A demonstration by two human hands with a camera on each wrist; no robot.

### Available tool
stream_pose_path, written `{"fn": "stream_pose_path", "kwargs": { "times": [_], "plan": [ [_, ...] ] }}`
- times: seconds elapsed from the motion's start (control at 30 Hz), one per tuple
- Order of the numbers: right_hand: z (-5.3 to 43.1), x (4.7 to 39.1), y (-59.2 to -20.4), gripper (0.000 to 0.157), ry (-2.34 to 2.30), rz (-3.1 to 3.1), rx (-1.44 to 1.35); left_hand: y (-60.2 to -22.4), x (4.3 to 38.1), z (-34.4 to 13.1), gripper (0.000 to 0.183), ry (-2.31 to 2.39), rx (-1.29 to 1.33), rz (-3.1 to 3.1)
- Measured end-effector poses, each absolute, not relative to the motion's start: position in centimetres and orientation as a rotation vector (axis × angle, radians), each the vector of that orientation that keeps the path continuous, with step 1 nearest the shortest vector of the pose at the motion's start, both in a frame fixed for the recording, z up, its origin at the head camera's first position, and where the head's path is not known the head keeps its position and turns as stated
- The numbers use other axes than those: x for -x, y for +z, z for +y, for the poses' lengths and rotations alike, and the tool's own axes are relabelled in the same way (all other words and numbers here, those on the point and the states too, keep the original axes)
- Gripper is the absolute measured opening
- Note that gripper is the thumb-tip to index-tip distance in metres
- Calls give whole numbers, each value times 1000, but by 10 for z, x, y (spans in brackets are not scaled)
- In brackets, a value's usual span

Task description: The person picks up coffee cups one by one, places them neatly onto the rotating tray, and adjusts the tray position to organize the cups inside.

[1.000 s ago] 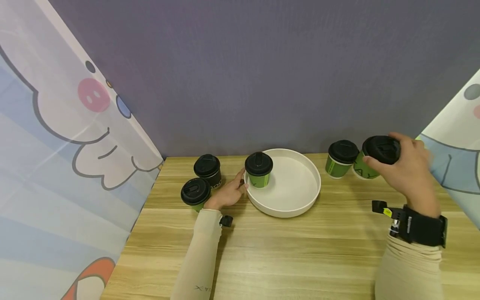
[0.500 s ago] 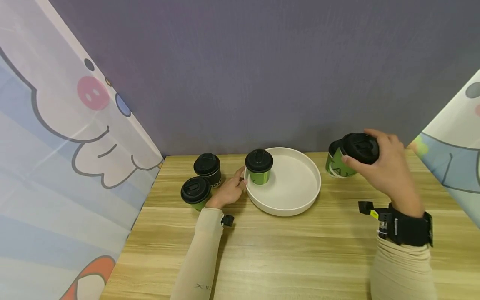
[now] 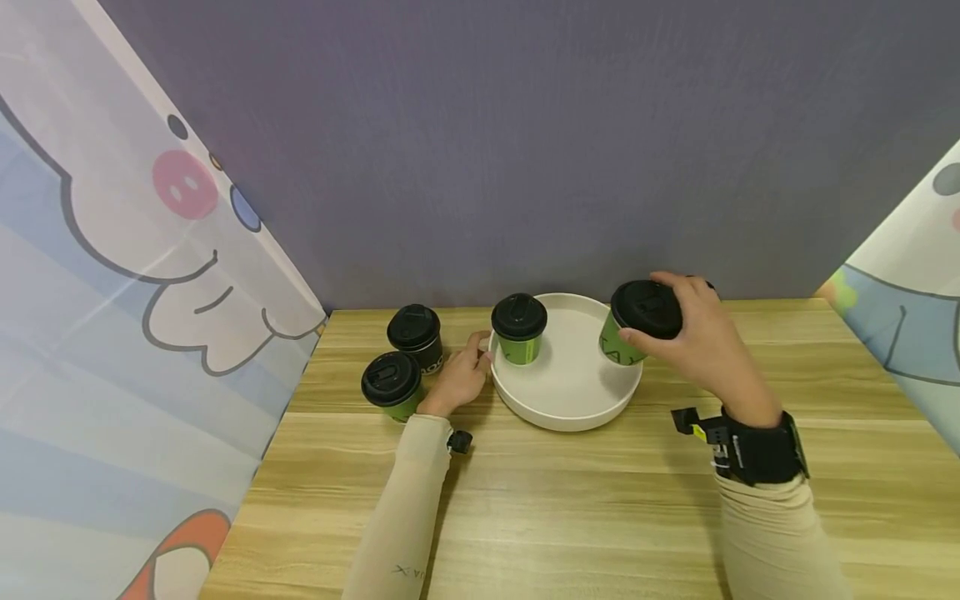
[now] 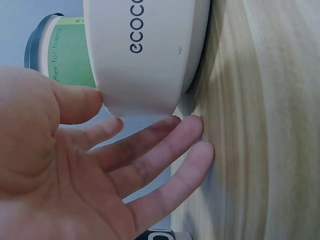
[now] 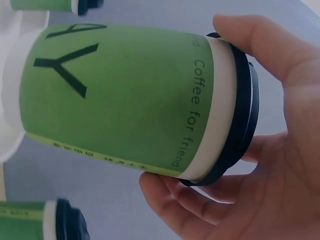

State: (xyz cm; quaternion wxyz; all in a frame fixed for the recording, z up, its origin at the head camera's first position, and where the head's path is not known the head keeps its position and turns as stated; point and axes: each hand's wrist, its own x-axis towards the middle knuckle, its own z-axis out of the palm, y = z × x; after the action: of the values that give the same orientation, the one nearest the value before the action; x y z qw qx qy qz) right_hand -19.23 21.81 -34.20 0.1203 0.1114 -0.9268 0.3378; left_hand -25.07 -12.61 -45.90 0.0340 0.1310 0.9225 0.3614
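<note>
My right hand (image 3: 701,346) grips a green paper coffee cup (image 3: 621,340) around its black lid, thumb on one side and fingers on the other. In the head view that cup overlaps the right part of a round white tray (image 3: 566,400). On the tray's left side stands another green cup (image 3: 519,346) with a black lid. At the tray's left edge is my left hand (image 3: 459,379), its thumb against the white wall and its loosely bent fingers spread by the base in the left wrist view.
Left of my left hand stand a black lidded cup (image 3: 416,333) and a green lidded cup (image 3: 392,383). One more green cup (image 5: 25,217) shows in the right wrist view, mostly hidden behind my right hand in the head view. A grey wall (image 3: 480,150) borders the wooden table (image 3: 540,517).
My right hand has carried the green cup leftward from the far right, past the other right-hand cup, to the tray's right side. The left hand has stayed at the tray's edge.
</note>
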Motion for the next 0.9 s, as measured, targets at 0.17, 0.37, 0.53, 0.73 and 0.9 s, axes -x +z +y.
{"fn": "stream_pose_path", "kwargs": {
  "times": [0.17, 0.37, 0.53, 0.73, 0.9],
  "plan": [
    [203, 195, -346, 92, 973, -2785, -374, -460, 252, -126, 42, 1135, -386, 2863],
    [188, 197, -354, 93, 928, -2853, -449, -459, 252, -126, 39, 1121, -386, 2823],
    [178, 198, -361, 92, 916, -2866, -517, -451, 248, -129, 63, 1080, -439, 2684],
    [165, 202, -370, 91, 883, -2859, -586, -444, 243, -132, 111, 1023, -470, 2568],
    [155, 206, -378, 93, 870, -2883, -618, -445, 243, -133, 128, 1012, -533, 2541]
  ]
}}
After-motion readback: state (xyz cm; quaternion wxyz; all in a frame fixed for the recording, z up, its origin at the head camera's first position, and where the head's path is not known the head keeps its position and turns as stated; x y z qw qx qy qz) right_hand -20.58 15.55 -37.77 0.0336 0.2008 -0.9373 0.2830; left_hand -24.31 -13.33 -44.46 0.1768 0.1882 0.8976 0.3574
